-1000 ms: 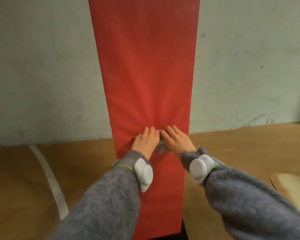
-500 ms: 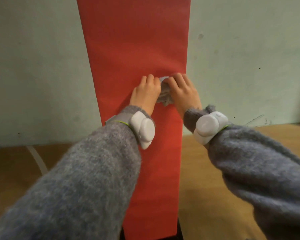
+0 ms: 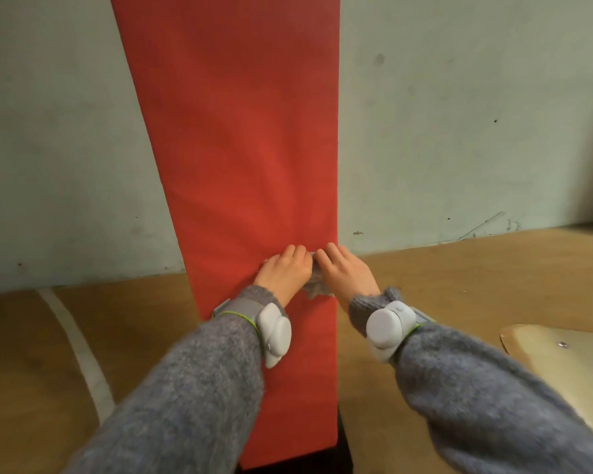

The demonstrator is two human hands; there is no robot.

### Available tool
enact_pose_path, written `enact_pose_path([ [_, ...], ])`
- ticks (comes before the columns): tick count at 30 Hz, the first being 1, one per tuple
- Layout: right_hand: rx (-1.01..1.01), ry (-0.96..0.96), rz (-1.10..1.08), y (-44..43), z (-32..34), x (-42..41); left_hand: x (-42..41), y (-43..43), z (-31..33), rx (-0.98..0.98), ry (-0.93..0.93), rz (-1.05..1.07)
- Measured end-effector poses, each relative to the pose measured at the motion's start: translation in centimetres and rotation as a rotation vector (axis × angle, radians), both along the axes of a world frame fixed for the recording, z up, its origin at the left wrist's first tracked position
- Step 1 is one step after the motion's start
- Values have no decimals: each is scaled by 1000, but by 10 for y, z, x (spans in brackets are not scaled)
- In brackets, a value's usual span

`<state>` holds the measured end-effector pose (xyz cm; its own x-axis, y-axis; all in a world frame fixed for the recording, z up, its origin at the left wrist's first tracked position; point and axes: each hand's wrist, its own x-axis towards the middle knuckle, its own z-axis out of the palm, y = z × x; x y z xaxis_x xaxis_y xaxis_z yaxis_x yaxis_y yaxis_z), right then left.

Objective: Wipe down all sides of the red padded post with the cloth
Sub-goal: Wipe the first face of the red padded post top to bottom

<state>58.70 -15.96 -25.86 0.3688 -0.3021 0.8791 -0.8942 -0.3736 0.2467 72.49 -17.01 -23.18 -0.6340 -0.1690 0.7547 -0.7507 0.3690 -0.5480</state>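
The red padded post (image 3: pixel 240 138) stands upright in front of me, its broad front face filling the middle of the head view. Both hands press a crumpled grey cloth (image 3: pixel 314 289) against the post's lower right part. My left hand (image 3: pixel 283 273) lies flat on the cloth with fingers pointing up. My right hand (image 3: pixel 344 271) lies beside it near the post's right edge, fingers also pointing up. Most of the cloth is hidden under the hands. Grey sleeves and white wrist devices cover both forearms.
A pale green wall (image 3: pixel 459 114) rises behind the post. The wooden floor (image 3: pixel 442 278) carries a white painted line (image 3: pixel 79 350) at the left. A light wooden board (image 3: pixel 569 357) with a screw lies at the right. The post's dark base (image 3: pixel 343 446) shows at the bottom.
The hands and cloth went up the post's face half a second ago and have now come back down to its lower part, slightly nearer the right edge.
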Motion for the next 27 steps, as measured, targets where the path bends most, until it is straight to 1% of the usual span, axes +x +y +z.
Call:
enact_pose_path([
  [2, -62, 47, 12, 1, 20, -2, 1, 1, 13, -66, 1, -23],
  [5, -211, 48, -4, -2, 75, -9, -3, -3, 63, -176, 38, -13],
  [7, -297, -15, -72, -4, 119, -8, -9, -6, 105, -235, 62, 34],
  [9, -357, -111, -125, -7, 158, -6, -15, -5, 143, -240, 102, 77],
  [12, -364, -222, -123, -12, 183, -3, -21, -4, 168, -193, 173, 95],
  [14, -356, -259, -133, -14, 171, -2, -24, -8, 160, -188, 206, 46],
  [16, -320, -281, -141, -14, 143, -3, -26, -12, 134, -173, 193, 3],
  [21, -186, -285, -134, -9, 63, -14, -34, -7, 62, -29, 110, -11],
  [24, -98, -252, -220, -2, 16, -18, -39, -1, 22, 2, 36, 2],
  [27, -38, -270, -264, 0, -11, -15, -40, 5, 4, 34, 0, 9],
])
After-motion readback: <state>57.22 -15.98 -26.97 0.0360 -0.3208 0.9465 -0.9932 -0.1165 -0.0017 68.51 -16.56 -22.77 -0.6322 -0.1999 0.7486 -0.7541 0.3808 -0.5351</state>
